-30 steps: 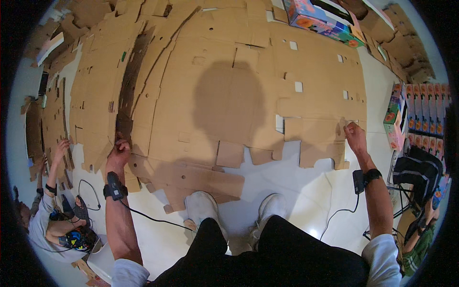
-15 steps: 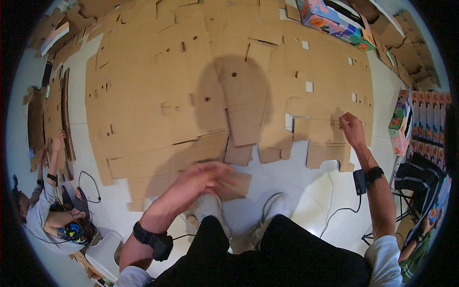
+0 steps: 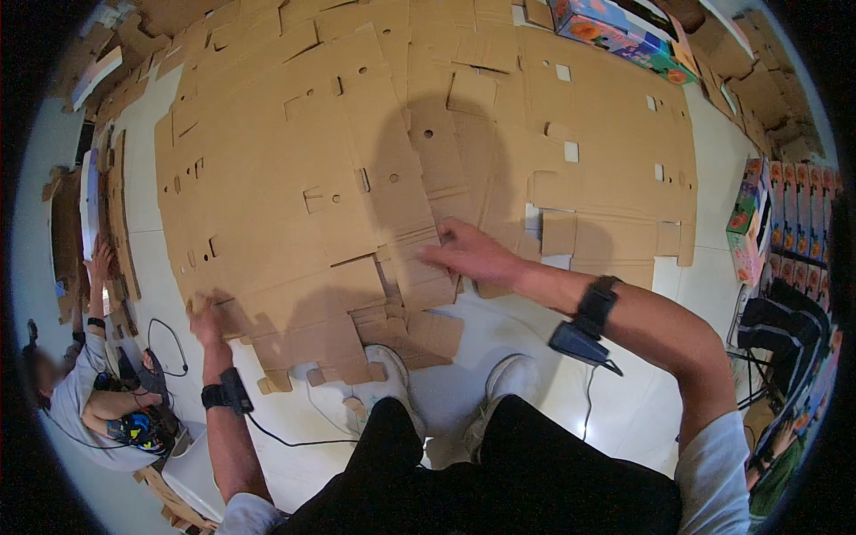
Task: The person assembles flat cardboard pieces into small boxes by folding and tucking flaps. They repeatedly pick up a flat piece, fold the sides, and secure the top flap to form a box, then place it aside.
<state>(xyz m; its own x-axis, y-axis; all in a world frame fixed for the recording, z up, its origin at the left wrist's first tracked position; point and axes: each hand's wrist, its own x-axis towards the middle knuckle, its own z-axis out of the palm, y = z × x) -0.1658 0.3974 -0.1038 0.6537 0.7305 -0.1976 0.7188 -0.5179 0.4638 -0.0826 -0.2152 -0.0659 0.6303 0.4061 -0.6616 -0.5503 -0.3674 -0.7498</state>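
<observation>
Flattened brown cardboard sheets (image 3: 276, 152) with slots and punched holes overlap across the white floor in front of me. At the lower left corner of the large left sheet, my left hand (image 3: 209, 321) is closed on its edge, slightly blurred. My right hand (image 3: 473, 256) reaches across to the middle, fingers pinched on this sheet's right edge; the fingertips are partly hidden. Under the sheet's near edge, smaller cardboard flaps (image 3: 419, 339) stick out towards my shoes. Both my wrists wear black straps with a small cabled box.
On the left a co-worker (image 3: 98, 392) sits with a hand on a long pale strip (image 3: 89, 201). Colourful printed boxes (image 3: 749, 218) stand on the right, another (image 3: 615, 36) at the far right. Thin cables (image 3: 294, 442) run from my wrists. A black-framed chair (image 3: 771, 334) stands at right.
My left hand has moved left to the sheet's corner. My right hand has swung from the right side to the middle and taken the edge. The co-worker's strip has come into view.
</observation>
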